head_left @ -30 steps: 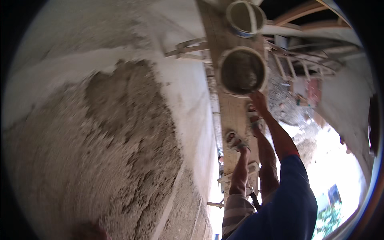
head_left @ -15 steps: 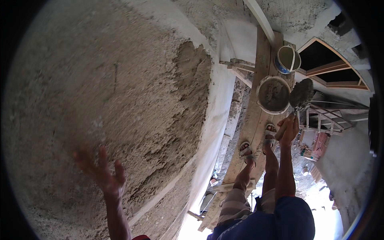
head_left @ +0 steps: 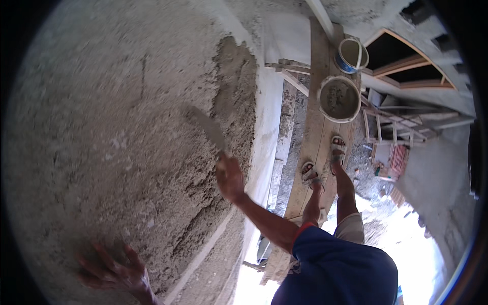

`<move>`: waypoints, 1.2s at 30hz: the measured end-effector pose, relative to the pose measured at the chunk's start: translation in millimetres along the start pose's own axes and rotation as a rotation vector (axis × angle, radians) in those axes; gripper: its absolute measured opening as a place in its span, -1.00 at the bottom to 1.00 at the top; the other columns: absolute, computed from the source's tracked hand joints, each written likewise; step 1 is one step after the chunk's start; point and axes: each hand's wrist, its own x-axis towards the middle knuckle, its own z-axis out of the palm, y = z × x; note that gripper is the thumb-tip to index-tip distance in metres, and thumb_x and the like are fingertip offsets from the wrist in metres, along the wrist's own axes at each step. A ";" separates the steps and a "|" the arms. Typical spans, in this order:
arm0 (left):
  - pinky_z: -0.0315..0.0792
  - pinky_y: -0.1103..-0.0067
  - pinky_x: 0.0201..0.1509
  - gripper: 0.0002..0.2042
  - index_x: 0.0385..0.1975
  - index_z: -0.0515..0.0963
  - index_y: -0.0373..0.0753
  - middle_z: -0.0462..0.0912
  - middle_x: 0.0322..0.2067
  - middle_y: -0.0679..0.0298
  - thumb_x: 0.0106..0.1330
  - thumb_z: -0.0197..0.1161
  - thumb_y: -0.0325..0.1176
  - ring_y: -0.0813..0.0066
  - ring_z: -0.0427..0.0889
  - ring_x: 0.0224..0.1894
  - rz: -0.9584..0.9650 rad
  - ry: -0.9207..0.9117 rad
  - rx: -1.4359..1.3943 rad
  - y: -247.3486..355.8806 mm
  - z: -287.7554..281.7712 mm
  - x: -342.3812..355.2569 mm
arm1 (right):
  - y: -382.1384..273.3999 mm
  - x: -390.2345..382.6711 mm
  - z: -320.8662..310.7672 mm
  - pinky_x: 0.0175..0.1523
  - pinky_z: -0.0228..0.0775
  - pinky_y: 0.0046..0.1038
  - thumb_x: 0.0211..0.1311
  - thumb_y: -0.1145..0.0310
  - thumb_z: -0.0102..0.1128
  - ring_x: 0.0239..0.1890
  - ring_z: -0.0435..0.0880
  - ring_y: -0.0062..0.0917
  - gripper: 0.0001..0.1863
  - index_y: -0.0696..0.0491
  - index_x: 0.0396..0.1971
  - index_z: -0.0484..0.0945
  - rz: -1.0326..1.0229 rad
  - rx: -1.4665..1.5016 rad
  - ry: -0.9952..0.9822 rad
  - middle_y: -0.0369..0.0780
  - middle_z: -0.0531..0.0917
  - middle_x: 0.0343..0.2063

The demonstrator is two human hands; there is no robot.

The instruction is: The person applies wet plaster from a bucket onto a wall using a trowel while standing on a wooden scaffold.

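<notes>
My right hand (head_left: 231, 179) is closed round the handle of a trowel (head_left: 210, 128). The trowel's blade is at the rough plaster wall (head_left: 101, 96), seen almost edge-on, beside a darker patch of fresh mortar (head_left: 231, 84). Any mortar left on the blade is hard to make out. Lower on the wall, my left hand (head_left: 114, 272) is spread with its fingers apart and seems to rest against the surface; it is slightly blurred and holds nothing. Beyond my feet stands a round bucket (head_left: 322, 109) with grey mortar (head_left: 338, 95) in it.
I stand in sandals on a wooden plank platform (head_left: 305, 152). A second, blue and white bucket (head_left: 343, 64) with a handle stands behind the mortar bucket. To the right are a wooden frame (head_left: 422, 71), a ladder-like rack (head_left: 391, 129) and reddish stacked material (head_left: 399, 161) lower down.
My right hand has swung left from beside the mortar bucket to the wall; the trowel carried a mortar heap before. My left hand has moved lower along the wall.
</notes>
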 end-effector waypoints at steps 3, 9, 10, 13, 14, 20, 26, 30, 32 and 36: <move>0.05 -0.10 0.38 -0.37 0.32 0.37 -0.02 0.17 0.40 0.02 0.41 -0.06 0.25 -0.15 0.07 0.44 0.027 0.024 0.005 -1.8 1.9 1.5 | 18.0 -45.8 1.6 -0.09 0.57 -0.35 0.23 0.48 0.24 -0.15 0.64 -0.32 -0.48 0.08 0.21 0.38 0.031 0.348 0.082 -0.11 0.56 -0.11; 0.05 -0.06 0.40 -0.34 0.36 0.33 -0.06 0.22 0.39 0.10 0.40 -0.04 0.24 -0.08 0.13 0.43 0.082 0.103 0.040 -8.1 12.7 -9.0 | 198.6 -30.4 -133.1 0.11 0.50 -0.32 0.34 0.30 0.07 0.06 0.60 -0.25 -0.62 0.16 0.06 0.52 0.210 -0.231 -0.132 -0.10 0.58 0.07; 0.07 -0.05 0.39 -0.33 0.36 0.32 -0.09 0.24 0.38 0.11 0.41 -0.05 0.24 -0.09 0.14 0.42 0.111 0.125 0.051 -7.9 14.8 -10.9 | 234.2 -17.5 -166.9 0.00 0.55 -0.20 0.32 0.31 0.02 -0.04 0.65 -0.20 -0.69 0.13 -0.04 0.55 0.166 -0.511 -0.235 -0.08 0.58 0.05; 0.06 -0.20 0.30 -0.31 0.27 0.35 -0.11 0.20 0.36 -0.07 0.36 -0.09 0.32 -0.35 0.12 0.37 -0.313 -0.036 -0.214 3.0 14.7 -19.0 | 327.1 28.3 -272.5 -0.12 0.51 -0.03 0.37 0.25 -0.04 -0.16 0.66 -0.06 -0.70 0.09 -0.04 0.50 0.366 -0.709 -0.152 0.01 0.63 -0.10; 0.06 -0.24 0.28 -0.30 0.24 0.37 -0.11 0.19 0.36 -0.11 0.34 -0.10 0.34 -0.41 0.11 0.36 -0.332 -0.067 -0.198 2.7 13.3 -17.4 | 352.2 46.1 -310.6 -0.16 0.49 0.03 0.38 0.24 -0.07 -0.20 0.67 -0.01 -0.70 0.08 -0.04 0.48 0.389 -0.725 -0.084 0.04 0.64 -0.15; 0.03 -0.26 0.26 -0.29 0.22 0.36 -0.18 0.14 0.38 -0.17 0.33 -0.04 0.32 -0.45 0.08 0.36 0.092 0.001 0.123 1.7 3.5 -0.9 | 432.1 166.7 -446.9 -0.05 0.51 0.09 0.29 0.12 0.01 -0.16 0.66 0.11 -0.66 -0.10 0.01 0.44 0.506 -0.843 0.091 0.10 0.68 -0.27; 0.01 -0.25 0.27 -0.32 0.25 0.33 -0.22 0.12 0.39 -0.17 0.34 0.01 0.22 -0.45 0.01 0.39 0.075 -0.008 0.111 1.4 7.7 0.2 | 438.8 209.9 -414.5 0.03 0.49 0.06 0.25 0.22 -0.05 -0.09 0.65 0.09 -0.62 0.06 0.00 0.50 0.543 -0.808 -0.074 0.18 0.64 -0.19; -0.01 -0.25 0.28 -0.31 0.26 0.31 -0.23 0.09 0.41 -0.17 0.34 0.00 0.23 -0.43 0.00 0.40 0.141 -0.008 0.120 0.4 6.5 4.1 | 445.2 214.6 -369.1 0.08 0.47 0.04 0.24 0.22 -0.04 -0.06 0.63 0.11 -0.57 0.14 0.02 0.51 0.538 -0.673 -0.067 0.19 0.63 -0.16; -0.01 -0.25 0.29 -0.30 0.28 0.30 -0.24 0.07 0.41 -0.16 0.35 -0.02 0.23 -0.42 -0.01 0.40 0.163 -0.010 0.137 2.8 5.5 7.5 | 449.3 225.9 -352.9 0.06 0.49 0.01 0.24 0.20 -0.01 -0.09 0.65 0.07 -0.58 0.15 -0.02 0.54 0.494 -0.614 -0.022 0.16 0.65 -0.19; 0.01 -0.24 0.29 -0.27 0.30 0.27 -0.24 0.06 0.41 -0.17 0.35 -0.06 0.25 -0.43 0.00 0.39 0.152 -0.013 0.145 11.6 2.4 12.3 | 451.8 243.0 -343.5 -0.08 0.53 -0.10 0.22 0.16 0.06 -0.23 0.70 -0.07 -0.59 0.16 -0.10 0.58 0.543 -0.457 -0.045 0.05 0.67 -0.33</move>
